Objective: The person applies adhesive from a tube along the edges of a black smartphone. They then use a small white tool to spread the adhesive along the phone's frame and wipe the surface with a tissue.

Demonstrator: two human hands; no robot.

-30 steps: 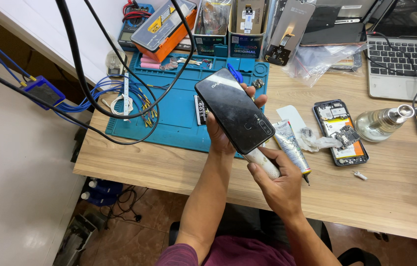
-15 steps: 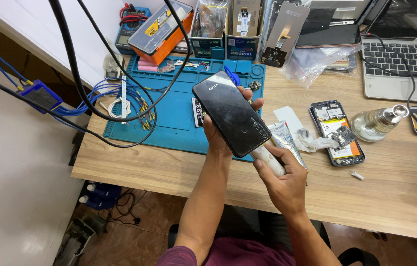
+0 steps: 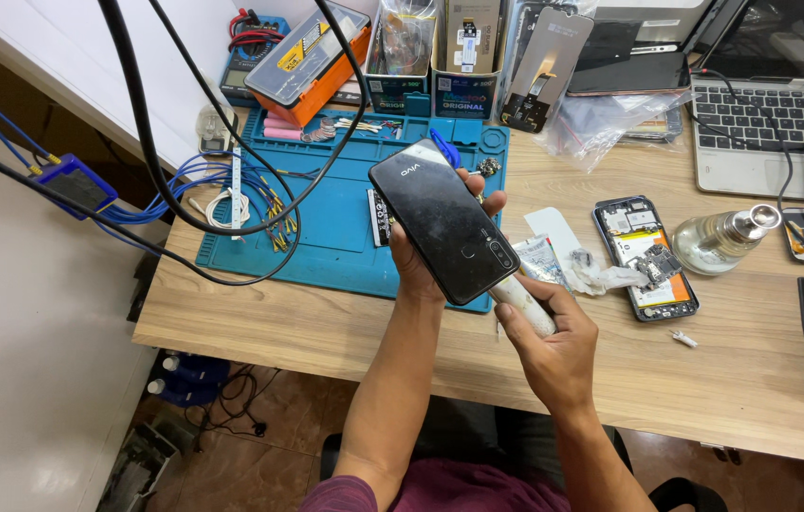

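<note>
your left hand [image 3: 421, 261] holds a black phone [image 3: 443, 220] back-side up, tilted, above the near edge of the blue work mat [image 3: 335, 223], fingers wrapped around both of its long edges. your right hand [image 3: 554, 346] is closed around a white tube-shaped tool [image 3: 527, 301], whose far end runs under the phone's near right corner; whether the tip touches the phone cannot be told.

on the wooden table [image 3: 743, 370], right of the phone, an opened phone body [image 3: 646, 256] lies flat with its battery and boards exposed, a crumpled white wipe [image 3: 601, 277] touching its left side. just beside it to the right, a clear glass bottle [image 3: 720, 239] lies on its side with clear liquid inside.

at the far edge of the mat, an orange case with a clear lid [image 3: 307, 62] sits tilted. right of it stand open-top boxes [image 3: 435, 57] with packaged parts standing upright in them. a loose display panel [image 3: 546, 68] leans against them. a laptop [image 3: 767, 104] sits at the far right. black cables [image 3: 165, 171] loop across the mat's left half.
</note>
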